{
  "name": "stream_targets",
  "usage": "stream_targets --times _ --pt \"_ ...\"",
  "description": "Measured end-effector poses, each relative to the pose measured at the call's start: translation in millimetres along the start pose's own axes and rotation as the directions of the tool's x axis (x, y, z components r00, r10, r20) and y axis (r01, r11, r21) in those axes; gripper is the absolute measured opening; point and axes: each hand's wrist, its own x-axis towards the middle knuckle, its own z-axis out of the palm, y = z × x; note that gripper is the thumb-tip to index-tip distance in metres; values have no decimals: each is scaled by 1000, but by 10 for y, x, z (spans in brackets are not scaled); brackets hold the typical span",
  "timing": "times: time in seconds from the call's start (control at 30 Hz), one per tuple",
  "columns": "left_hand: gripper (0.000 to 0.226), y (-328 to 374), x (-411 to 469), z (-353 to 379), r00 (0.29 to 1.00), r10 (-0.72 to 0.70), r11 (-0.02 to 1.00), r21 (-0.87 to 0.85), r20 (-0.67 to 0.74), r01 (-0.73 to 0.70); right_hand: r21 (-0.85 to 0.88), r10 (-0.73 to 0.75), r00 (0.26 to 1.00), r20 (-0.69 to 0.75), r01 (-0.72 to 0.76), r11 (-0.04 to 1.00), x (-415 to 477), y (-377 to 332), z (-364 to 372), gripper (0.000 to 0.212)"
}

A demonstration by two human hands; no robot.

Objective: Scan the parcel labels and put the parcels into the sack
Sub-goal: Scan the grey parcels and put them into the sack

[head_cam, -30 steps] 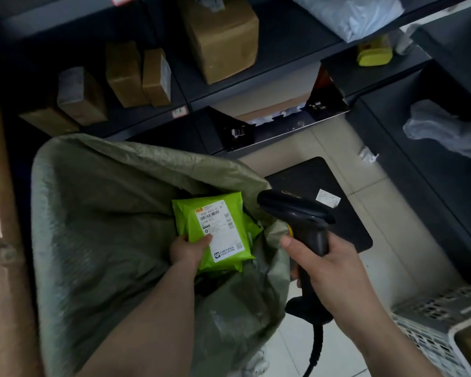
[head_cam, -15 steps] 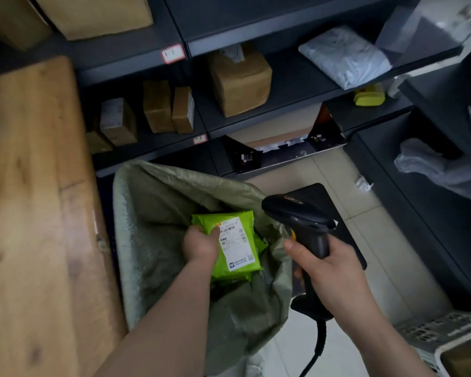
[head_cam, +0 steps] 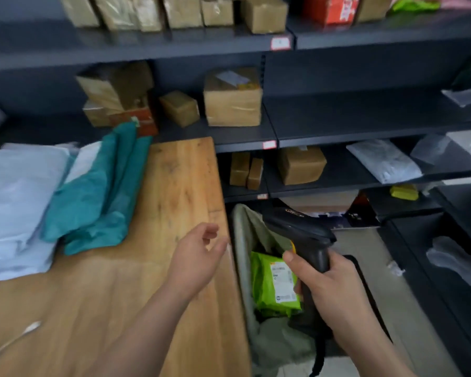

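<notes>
left hand (head_cam: 195, 261) hovering mid-frame over the wooden table (head_cam: 174, 186), fingers loosely curled and empty, right hand (head_cam: 328, 284) gripping barcode scanner (head_cam: 305, 240), lime-green parcel (head_cam: 273, 285) lying in the sack (head_cam: 242, 240)

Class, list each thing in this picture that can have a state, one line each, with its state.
Left hand: open, holding nothing.
Right hand: gripping the scanner.
Sack: mouth open.
Green parcel: inside the sack, label up.
Teal parcels: lying on the table.

No legible txt: label (head_cam: 282, 281) on green parcel (head_cam: 261, 291), shelf tags (head_cam: 280, 43) & scanner (head_cam: 297, 228) logo all too blurred
</notes>
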Motion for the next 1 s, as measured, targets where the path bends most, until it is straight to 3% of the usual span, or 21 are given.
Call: stream_targets --times 0.2,0.43,0.57,0.7,0.83,1.0 --pt "27 -703 -357 -1368 986 -84 996 -16 -144 83 -78 -29 983 182 44 996 -611 -568 1079 16" --pt "30 -1712 -282 -2688 955 -161 987 -24 -249 160 -140 -86 974 212 118 983 -1031 -899 2465 20" --pt "51 -2204 67 -3230 933 -220 967 64 -283 247 -159 -74 975 209 108 981 -1128 -1064 2988 22" --pt "76 -2593 517 -3568 878 -334 876 231 -343 424 -195 -67 977 202 107 975 -1094 -1139 3312 23" --pt "110 -2805 775 -3684 790 -531 775 201 -306 599 -249 -44 976 213 98 964 -965 -1138 3506 24" --pt "113 -3010 945 -3675 744 -595 725 195 -306 660 -271 -19 977 213 78 959 -839 -1132 3633 23"
